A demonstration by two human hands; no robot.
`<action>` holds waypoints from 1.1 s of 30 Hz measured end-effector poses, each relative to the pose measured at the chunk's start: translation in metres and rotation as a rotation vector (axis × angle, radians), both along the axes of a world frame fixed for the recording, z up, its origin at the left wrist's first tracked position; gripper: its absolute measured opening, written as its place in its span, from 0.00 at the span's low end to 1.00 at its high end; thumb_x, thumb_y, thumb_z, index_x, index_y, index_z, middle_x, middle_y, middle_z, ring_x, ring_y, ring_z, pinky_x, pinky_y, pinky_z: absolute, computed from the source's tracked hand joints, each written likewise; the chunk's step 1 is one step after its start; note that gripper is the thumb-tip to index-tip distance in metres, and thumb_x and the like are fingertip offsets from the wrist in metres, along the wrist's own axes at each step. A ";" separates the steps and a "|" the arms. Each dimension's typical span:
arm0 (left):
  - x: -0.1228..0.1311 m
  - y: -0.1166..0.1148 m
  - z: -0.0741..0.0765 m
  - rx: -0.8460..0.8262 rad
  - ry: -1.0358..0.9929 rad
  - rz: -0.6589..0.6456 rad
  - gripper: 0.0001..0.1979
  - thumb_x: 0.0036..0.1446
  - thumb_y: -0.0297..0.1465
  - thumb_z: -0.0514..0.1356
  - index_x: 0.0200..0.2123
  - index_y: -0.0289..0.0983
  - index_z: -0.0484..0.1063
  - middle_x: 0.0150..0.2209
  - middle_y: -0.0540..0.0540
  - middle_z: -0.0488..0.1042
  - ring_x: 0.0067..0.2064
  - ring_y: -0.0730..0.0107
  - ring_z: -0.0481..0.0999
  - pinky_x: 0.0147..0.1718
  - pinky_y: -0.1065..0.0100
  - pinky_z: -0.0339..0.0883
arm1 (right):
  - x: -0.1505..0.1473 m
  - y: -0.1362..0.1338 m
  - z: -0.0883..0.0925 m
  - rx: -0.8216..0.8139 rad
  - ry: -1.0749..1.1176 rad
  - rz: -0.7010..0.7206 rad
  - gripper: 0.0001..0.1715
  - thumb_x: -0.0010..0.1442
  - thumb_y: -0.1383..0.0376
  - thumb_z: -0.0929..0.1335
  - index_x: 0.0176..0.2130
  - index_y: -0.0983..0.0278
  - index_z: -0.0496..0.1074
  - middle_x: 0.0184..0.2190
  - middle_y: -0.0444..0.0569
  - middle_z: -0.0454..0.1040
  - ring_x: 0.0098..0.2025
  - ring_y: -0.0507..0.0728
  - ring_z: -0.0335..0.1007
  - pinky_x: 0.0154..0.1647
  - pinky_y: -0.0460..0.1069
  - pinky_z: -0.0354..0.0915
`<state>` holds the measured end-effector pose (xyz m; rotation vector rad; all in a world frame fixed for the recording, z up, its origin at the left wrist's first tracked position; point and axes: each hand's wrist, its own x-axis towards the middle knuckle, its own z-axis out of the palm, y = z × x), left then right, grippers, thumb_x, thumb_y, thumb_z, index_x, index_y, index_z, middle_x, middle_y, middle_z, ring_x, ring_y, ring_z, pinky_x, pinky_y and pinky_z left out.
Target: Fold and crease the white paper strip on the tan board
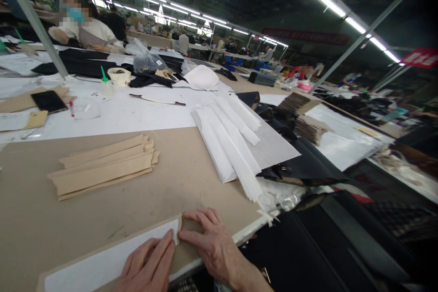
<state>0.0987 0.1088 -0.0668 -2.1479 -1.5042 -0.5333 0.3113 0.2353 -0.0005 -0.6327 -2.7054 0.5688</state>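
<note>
A long tan cardboard template (pixel 102 248) lies at the table's near edge with a white fabric strip (pixel 102 264) laid on top of it. My left hand (pixel 148 267) rests flat on the strip's right end, fingers pointing right. My right hand (pixel 210 242) presses flat on the template's right end, fingertips touching the strip's edge. Neither hand grips anything. A stack of similar tan cardboard strips (pixel 102 166) lies farther back on the brown table (pixel 34 219).
Piles of white fabric strips (pixel 232 141) lie on grey sheet to the right, over black cloth (pixel 308 164). Farther back are a phone (pixel 49 100), a tape roll (pixel 119 76), a bottle (pixel 106 84) and a seated masked person (pixel 85 32). Table edge runs near right.
</note>
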 end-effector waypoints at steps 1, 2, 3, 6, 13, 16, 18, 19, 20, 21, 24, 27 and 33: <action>0.000 0.000 0.000 0.003 0.000 0.001 0.22 0.59 0.28 0.58 0.57 0.42 0.74 0.62 0.56 0.73 0.51 0.66 0.73 0.50 0.66 0.66 | 0.001 0.000 0.000 -0.011 0.011 0.002 0.24 0.65 0.72 0.64 0.55 0.49 0.71 0.59 0.49 0.65 0.55 0.63 0.59 0.55 0.61 0.61; 0.001 0.000 0.001 0.004 0.000 0.003 0.22 0.59 0.28 0.58 0.57 0.41 0.74 0.62 0.56 0.73 0.51 0.66 0.73 0.50 0.66 0.66 | 0.001 0.000 -0.001 -0.020 0.019 0.007 0.25 0.65 0.72 0.64 0.56 0.49 0.71 0.59 0.48 0.64 0.55 0.63 0.59 0.55 0.61 0.60; 0.001 0.000 0.001 0.005 -0.003 0.005 0.22 0.59 0.28 0.58 0.57 0.41 0.74 0.61 0.56 0.73 0.51 0.66 0.73 0.50 0.66 0.66 | 0.002 0.000 -0.001 -0.026 0.027 0.016 0.26 0.65 0.72 0.64 0.56 0.48 0.71 0.59 0.48 0.64 0.55 0.63 0.59 0.56 0.61 0.60; 0.002 0.000 0.002 -0.005 -0.010 0.011 0.22 0.59 0.28 0.58 0.57 0.40 0.73 0.62 0.56 0.72 0.51 0.65 0.73 0.50 0.66 0.66 | 0.005 -0.002 -0.002 -0.034 0.049 0.016 0.28 0.63 0.74 0.64 0.56 0.48 0.71 0.59 0.48 0.64 0.55 0.63 0.59 0.55 0.61 0.61; 0.001 -0.001 0.000 0.003 -0.010 -0.005 0.23 0.59 0.28 0.58 0.57 0.40 0.73 0.62 0.55 0.72 0.51 0.64 0.73 0.50 0.66 0.67 | 0.003 -0.002 -0.005 -0.047 0.064 0.011 0.28 0.65 0.73 0.63 0.58 0.47 0.70 0.59 0.47 0.64 0.56 0.63 0.58 0.56 0.62 0.60; 0.002 -0.001 0.000 -0.008 -0.018 0.000 0.23 0.59 0.28 0.58 0.57 0.40 0.73 0.63 0.56 0.71 0.51 0.65 0.73 0.50 0.66 0.67 | 0.003 -0.001 -0.004 -0.049 0.059 0.024 0.28 0.65 0.73 0.63 0.58 0.47 0.69 0.59 0.47 0.64 0.55 0.63 0.58 0.55 0.62 0.60; 0.002 0.000 0.001 -0.010 -0.012 0.005 0.22 0.59 0.28 0.58 0.57 0.40 0.73 0.63 0.56 0.71 0.51 0.65 0.73 0.49 0.66 0.68 | 0.003 -0.001 -0.004 -0.041 0.047 0.026 0.28 0.66 0.73 0.63 0.59 0.47 0.69 0.59 0.48 0.64 0.55 0.63 0.58 0.55 0.62 0.60; 0.002 0.000 0.002 -0.008 -0.008 0.006 0.22 0.59 0.28 0.58 0.57 0.40 0.73 0.62 0.56 0.72 0.51 0.66 0.73 0.49 0.67 0.68 | 0.003 0.000 -0.004 -0.035 0.041 0.027 0.29 0.66 0.73 0.63 0.59 0.47 0.69 0.59 0.48 0.63 0.55 0.63 0.58 0.55 0.62 0.60; 0.002 0.000 0.002 -0.007 -0.004 0.008 0.22 0.59 0.28 0.58 0.57 0.41 0.73 0.62 0.55 0.72 0.51 0.66 0.73 0.49 0.67 0.68 | 0.003 -0.001 -0.004 -0.028 0.035 0.027 0.29 0.65 0.73 0.63 0.59 0.47 0.68 0.59 0.48 0.63 0.55 0.63 0.58 0.55 0.61 0.60; 0.002 0.001 0.002 -0.003 -0.002 0.009 0.22 0.59 0.28 0.58 0.57 0.41 0.74 0.62 0.55 0.72 0.50 0.66 0.73 0.48 0.67 0.68 | 0.003 -0.001 -0.004 -0.022 0.028 0.028 0.30 0.65 0.73 0.63 0.60 0.46 0.68 0.59 0.48 0.64 0.54 0.63 0.58 0.55 0.61 0.60; 0.002 0.001 0.002 0.005 0.000 0.013 0.22 0.59 0.28 0.57 0.57 0.41 0.74 0.61 0.55 0.73 0.50 0.66 0.73 0.48 0.67 0.68 | 0.000 -0.001 -0.004 0.005 0.014 0.023 0.31 0.64 0.73 0.65 0.60 0.46 0.68 0.58 0.48 0.65 0.54 0.63 0.59 0.54 0.60 0.61; 0.002 0.000 0.001 -0.003 0.003 0.018 0.23 0.59 0.28 0.57 0.58 0.41 0.73 0.61 0.56 0.73 0.51 0.65 0.73 0.49 0.66 0.68 | -0.004 -0.001 -0.003 0.030 0.014 0.015 0.28 0.64 0.73 0.64 0.58 0.48 0.70 0.57 0.48 0.66 0.52 0.63 0.60 0.52 0.60 0.61; 0.004 -0.001 0.003 -0.011 -0.043 0.043 0.21 0.61 0.27 0.55 0.56 0.41 0.73 0.60 0.53 0.74 0.52 0.63 0.73 0.50 0.63 0.65 | -0.007 -0.002 0.001 0.046 -0.060 0.027 0.26 0.66 0.72 0.64 0.58 0.49 0.69 0.58 0.48 0.67 0.53 0.62 0.60 0.52 0.60 0.59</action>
